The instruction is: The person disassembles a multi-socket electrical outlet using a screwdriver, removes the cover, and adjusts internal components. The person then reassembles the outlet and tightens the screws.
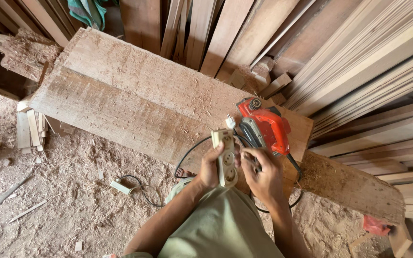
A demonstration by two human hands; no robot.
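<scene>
My left hand (pixel 210 167) grips a cream power strip (pixel 226 157) with several round sockets, held upright in front of me. My right hand (pixel 260 173) is closed around a black cord right beside the strip. A white plug (pixel 230 122) pokes up just above the strip's top end. A red and grey electric planer (pixel 264 127) rests on a wide rough plank (pixel 130 100) just beyond my hands. A black cable (pixel 192 152) loops from the strip down toward the floor.
Long boards (pixel 359 57) lean and stack at the back and right. Sawdust covers the floor (pixel 63 191), with offcuts (pixel 30 129) at the left, a small cream block on a black cord (pixel 120 186) and a red object (pixel 376 224) at lower right.
</scene>
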